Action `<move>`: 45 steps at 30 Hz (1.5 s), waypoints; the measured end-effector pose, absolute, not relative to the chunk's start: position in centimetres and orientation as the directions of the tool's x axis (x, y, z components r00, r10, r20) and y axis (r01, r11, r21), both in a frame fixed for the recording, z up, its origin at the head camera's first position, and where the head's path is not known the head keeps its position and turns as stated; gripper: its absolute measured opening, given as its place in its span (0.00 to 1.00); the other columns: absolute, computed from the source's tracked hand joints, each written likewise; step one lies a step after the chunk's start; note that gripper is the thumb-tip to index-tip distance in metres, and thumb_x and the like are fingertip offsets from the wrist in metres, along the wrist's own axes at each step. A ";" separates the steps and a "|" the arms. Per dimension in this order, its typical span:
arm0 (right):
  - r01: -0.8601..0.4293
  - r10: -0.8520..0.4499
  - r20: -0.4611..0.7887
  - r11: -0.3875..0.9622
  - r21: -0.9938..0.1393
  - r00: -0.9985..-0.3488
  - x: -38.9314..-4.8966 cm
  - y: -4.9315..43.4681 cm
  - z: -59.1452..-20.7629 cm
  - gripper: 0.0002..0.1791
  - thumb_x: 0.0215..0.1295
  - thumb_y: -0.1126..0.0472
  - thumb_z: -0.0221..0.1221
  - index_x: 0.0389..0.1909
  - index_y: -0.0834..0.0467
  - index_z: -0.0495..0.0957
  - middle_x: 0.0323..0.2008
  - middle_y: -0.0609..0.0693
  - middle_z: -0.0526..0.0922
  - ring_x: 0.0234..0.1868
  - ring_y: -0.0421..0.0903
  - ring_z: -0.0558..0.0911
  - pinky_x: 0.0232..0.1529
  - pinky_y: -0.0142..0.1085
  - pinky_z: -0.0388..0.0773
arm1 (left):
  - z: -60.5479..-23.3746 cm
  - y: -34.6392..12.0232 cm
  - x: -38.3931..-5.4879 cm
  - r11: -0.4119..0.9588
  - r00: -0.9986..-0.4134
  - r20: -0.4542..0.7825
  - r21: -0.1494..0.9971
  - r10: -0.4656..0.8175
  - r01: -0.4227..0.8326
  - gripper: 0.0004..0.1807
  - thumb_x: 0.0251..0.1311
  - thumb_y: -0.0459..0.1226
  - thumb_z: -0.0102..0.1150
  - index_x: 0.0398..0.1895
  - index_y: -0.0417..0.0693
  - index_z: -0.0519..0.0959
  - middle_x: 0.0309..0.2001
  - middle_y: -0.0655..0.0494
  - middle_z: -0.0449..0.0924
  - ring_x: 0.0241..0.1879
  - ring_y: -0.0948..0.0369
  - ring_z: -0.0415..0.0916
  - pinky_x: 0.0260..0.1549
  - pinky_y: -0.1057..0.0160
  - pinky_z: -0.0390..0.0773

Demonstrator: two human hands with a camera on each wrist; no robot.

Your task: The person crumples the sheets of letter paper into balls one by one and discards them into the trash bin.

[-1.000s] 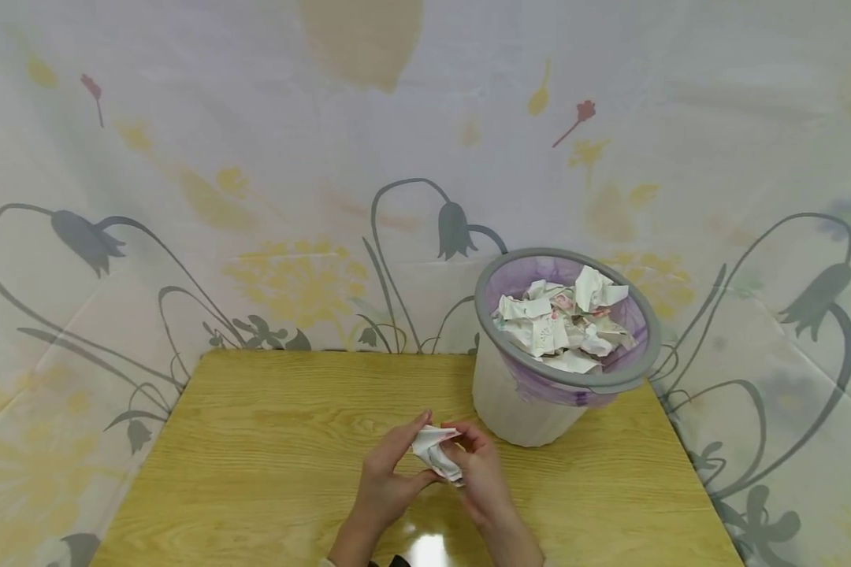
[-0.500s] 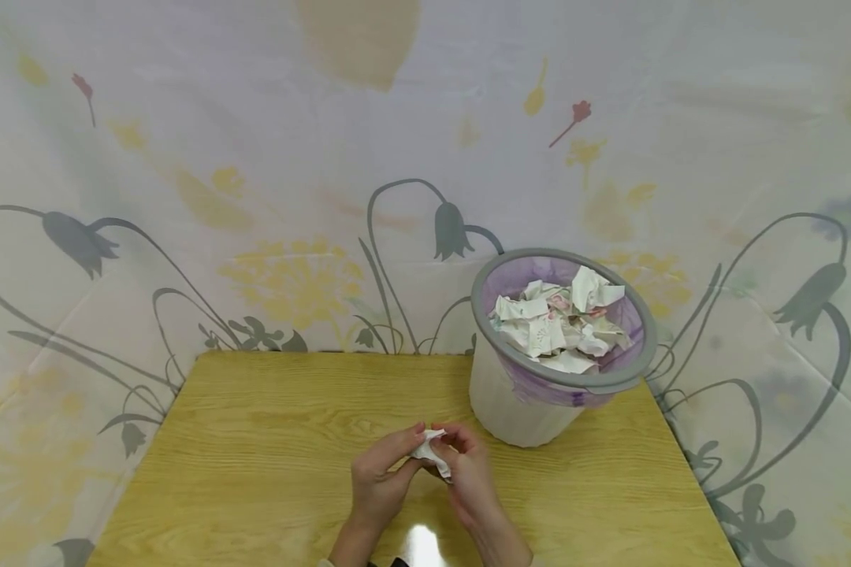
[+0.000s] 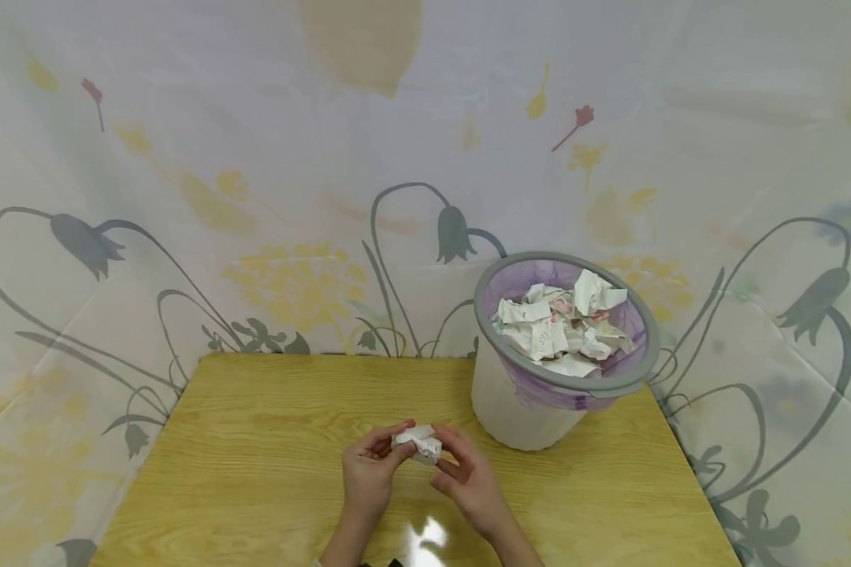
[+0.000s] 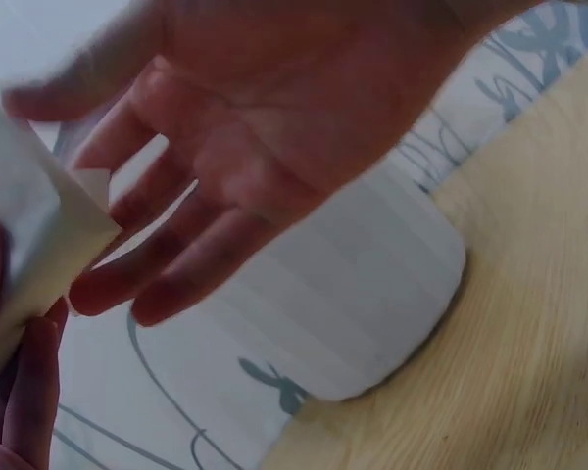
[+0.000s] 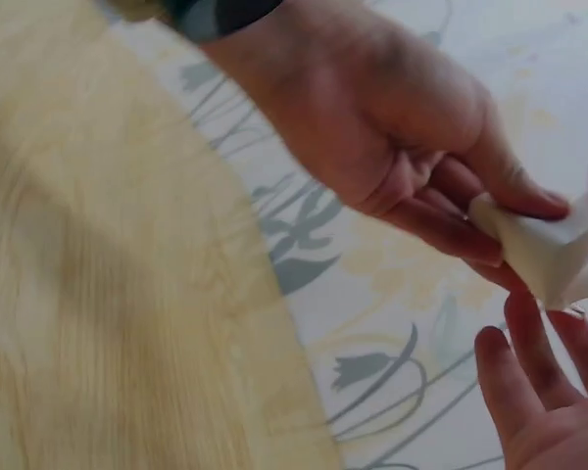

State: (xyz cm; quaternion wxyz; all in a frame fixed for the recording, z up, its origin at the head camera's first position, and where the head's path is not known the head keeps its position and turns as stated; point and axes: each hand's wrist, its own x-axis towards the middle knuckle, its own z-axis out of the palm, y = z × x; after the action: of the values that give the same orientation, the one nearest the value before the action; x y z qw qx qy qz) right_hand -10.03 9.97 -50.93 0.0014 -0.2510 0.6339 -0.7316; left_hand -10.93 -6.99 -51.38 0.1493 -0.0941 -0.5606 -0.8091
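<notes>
My left hand [image 3: 367, 476] pinches a small crumpled piece of white paper [image 3: 425, 445] between thumb and fingers, just above the wooden table. Close on its right is my right hand [image 3: 471, 484], whose fingertips are at the paper's right edge. The left wrist view has the right hand [image 4: 265, 127] palm showing, fingers fairly straight and apart, and the folded paper [image 4: 49, 215] at far left. From the right wrist, the left hand [image 5: 392, 127] grips the paper [image 5: 544, 255], with the right hand's spread fingers [image 5: 510, 382] below it.
A white bin [image 3: 518, 417] with a grey rim and purple liner stands at the table's back right, piled with crumpled papers [image 3: 560, 323]. The wooden table [image 3: 269, 441] ends against a flower-patterned cloth [image 3: 291, 157] behind and at both sides.
Both hands have shifted slightly left with the paper, which looks more compact. The right hand's fingers have loosened and opened from it, while the left hand keeps holding it.
</notes>
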 end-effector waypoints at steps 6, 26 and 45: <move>-0.668 -0.339 0.597 0.143 -0.731 -0.727 -10.1 10.8 -50.2 0.39 0.53 0.72 0.70 0.68 0.64 0.69 0.63 0.63 0.72 0.63 0.53 0.74 0.61 0.37 0.73 | -51.2 -7.3 -10.7 -0.378 -0.984 0.169 0.909 -0.054 0.177 0.17 0.57 0.24 0.66 0.45 0.17 0.76 0.40 0.46 0.87 0.38 0.58 0.86 0.38 0.62 0.84; -0.850 -0.475 0.708 0.227 -0.475 -0.522 -10.2 11.4 -48.1 0.43 0.47 0.60 0.75 0.66 0.68 0.70 0.61 0.61 0.77 0.56 0.53 0.80 0.60 0.35 0.74 | -50.4 -7.8 -10.4 -0.442 -0.960 -0.076 0.876 0.270 -0.193 0.05 0.67 0.31 0.61 0.43 0.42 0.84 0.38 0.52 0.88 0.40 0.58 0.86 0.43 0.61 0.83; -0.899 -0.324 0.851 0.290 -0.327 -0.414 -10.8 9.3 -49.0 0.19 0.71 0.59 0.57 0.51 0.71 0.81 0.42 0.55 0.82 0.40 0.47 0.80 0.40 0.26 0.78 | -49.0 -6.6 -9.8 -0.398 -0.996 -0.089 0.913 0.021 -0.090 0.14 0.62 0.23 0.60 0.48 0.16 0.77 0.37 0.37 0.85 0.36 0.59 0.86 0.38 0.61 0.84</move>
State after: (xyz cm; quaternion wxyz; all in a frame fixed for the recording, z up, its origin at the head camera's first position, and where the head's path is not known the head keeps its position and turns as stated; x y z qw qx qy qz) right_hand -10.80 9.25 -49.03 -0.3411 -0.4204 0.7272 -0.4220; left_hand -9.80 -6.63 -49.02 -0.0333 0.0313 -0.5477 -0.8354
